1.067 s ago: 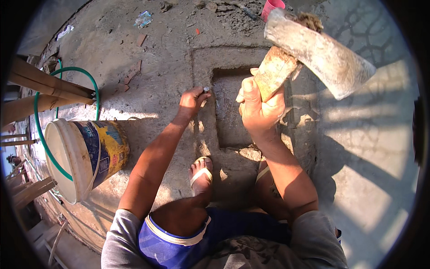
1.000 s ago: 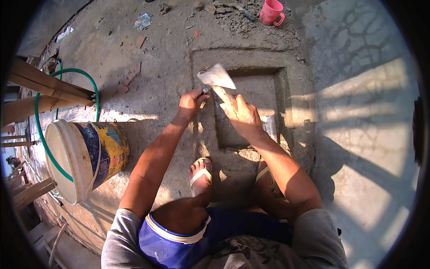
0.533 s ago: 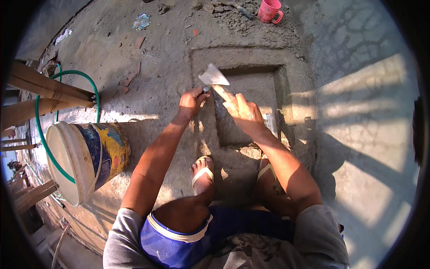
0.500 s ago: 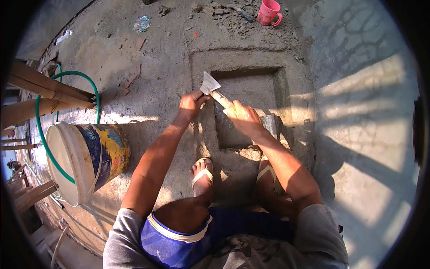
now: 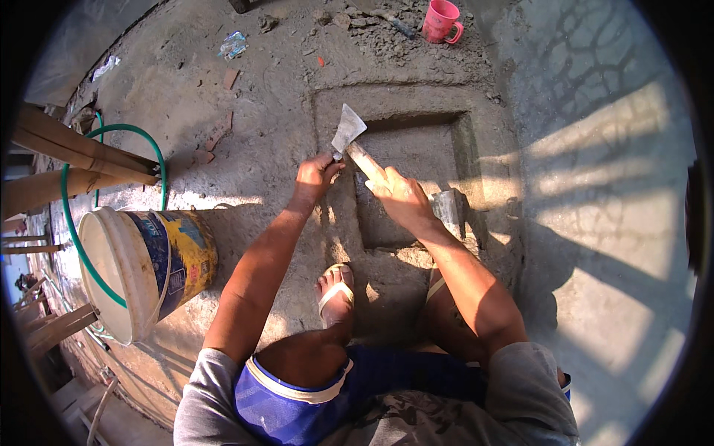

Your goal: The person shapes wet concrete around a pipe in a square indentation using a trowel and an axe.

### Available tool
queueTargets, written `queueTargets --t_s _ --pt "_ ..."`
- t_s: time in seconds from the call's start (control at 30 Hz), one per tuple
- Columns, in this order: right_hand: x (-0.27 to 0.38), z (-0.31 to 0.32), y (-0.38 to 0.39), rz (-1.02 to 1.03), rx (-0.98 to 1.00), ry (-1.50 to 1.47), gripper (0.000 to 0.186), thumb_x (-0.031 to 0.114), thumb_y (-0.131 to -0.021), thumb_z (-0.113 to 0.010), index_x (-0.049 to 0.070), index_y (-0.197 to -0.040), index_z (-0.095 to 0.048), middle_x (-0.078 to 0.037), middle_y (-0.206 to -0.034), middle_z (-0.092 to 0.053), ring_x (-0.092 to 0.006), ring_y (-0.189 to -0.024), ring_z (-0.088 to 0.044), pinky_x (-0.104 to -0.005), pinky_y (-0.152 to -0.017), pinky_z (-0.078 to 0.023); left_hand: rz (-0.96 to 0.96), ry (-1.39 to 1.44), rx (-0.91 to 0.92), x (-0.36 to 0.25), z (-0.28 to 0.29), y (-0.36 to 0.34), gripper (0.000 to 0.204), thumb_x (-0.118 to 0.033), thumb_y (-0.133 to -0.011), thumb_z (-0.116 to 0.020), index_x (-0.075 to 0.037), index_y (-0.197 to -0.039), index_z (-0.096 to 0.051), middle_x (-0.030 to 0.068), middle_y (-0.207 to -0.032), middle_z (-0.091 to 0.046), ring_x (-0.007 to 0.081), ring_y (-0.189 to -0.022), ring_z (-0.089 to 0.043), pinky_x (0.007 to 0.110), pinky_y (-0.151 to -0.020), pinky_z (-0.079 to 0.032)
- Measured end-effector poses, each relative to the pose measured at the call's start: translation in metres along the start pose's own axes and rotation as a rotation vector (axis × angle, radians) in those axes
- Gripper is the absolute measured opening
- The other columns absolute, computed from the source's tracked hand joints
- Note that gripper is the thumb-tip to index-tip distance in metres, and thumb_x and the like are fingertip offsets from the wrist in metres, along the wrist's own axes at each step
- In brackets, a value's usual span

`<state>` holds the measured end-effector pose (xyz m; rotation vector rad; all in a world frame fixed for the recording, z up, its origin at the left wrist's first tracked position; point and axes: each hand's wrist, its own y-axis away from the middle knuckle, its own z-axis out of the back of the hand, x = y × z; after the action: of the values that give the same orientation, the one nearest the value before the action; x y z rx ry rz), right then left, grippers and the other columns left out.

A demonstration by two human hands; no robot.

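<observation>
My right hand is wrapped round the wooden handle of a hatchet with a broad, flat grey blade. The blade points away from me, and its narrow end is right beside my left hand. That hand is closed, with a small round metal end showing at its fingertips; the rest of this piece is hidden. Both hands are over the left rim of a square recess in the grey cement floor. A grey block-like piece lies at the recess's near right side, partly behind my right forearm.
A large bucket with a green hose looped across it stands at left, beside wooden poles. A pink mug and loose rubble are at the far side. My sandalled feet are at the recess's near edge.
The hatchet head has shifted slightly upward and turned, and the metal end at my left fingertips now shows more clearly. My left hand has barely moved.
</observation>
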<state>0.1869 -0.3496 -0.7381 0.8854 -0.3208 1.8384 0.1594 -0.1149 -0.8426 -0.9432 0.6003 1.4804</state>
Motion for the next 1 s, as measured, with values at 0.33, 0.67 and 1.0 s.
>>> queueTargets --t_s 0.33,0.67,1.0 --pt "0.017 0.006 0.006 0.48 -0.437 -0.236 0.03 0.026 -0.093 -0.071 0.001 -0.103 -0.057 -0.021 -0.077 -0.068 -0.036 -0.076 -0.072 -0.0407 -0.064 -0.056 0.027 -0.05 0.019 -0.022 0.004 0.001 0.017 -0.014 -0.087 -0.077 -0.001 -0.093 -0.068 0.0173 -0.082 -0.066 0.0329 -0.074 -0.066 0.039 -0.066 -0.05" --pt "0.094 0.055 -0.002 0.36 -0.418 -0.612 0.03 0.029 -0.097 -0.069 0.002 -0.103 -0.058 -0.015 -0.079 -0.068 -0.0257 -0.068 -0.069 -0.0329 -0.062 -0.053 0.063 0.068 0.037 -0.006 0.011 0.005 0.016 -0.015 -0.088 -0.076 -0.002 -0.095 -0.069 0.0164 -0.085 -0.068 0.0295 -0.074 -0.067 0.039 -0.066 -0.05" --pt "0.024 0.021 -0.001 0.015 0.026 -0.06 0.046 0.048 -0.098 -0.058 0.002 -0.099 -0.053 -0.025 -0.079 -0.067 -0.0481 -0.08 -0.067 -0.0539 -0.067 -0.051 0.076 0.005 0.028 0.0 0.007 0.008 0.019 -0.017 -0.089 -0.075 -0.002 -0.096 -0.067 0.0169 -0.082 -0.065 0.0287 -0.071 -0.063 0.038 -0.065 -0.049"
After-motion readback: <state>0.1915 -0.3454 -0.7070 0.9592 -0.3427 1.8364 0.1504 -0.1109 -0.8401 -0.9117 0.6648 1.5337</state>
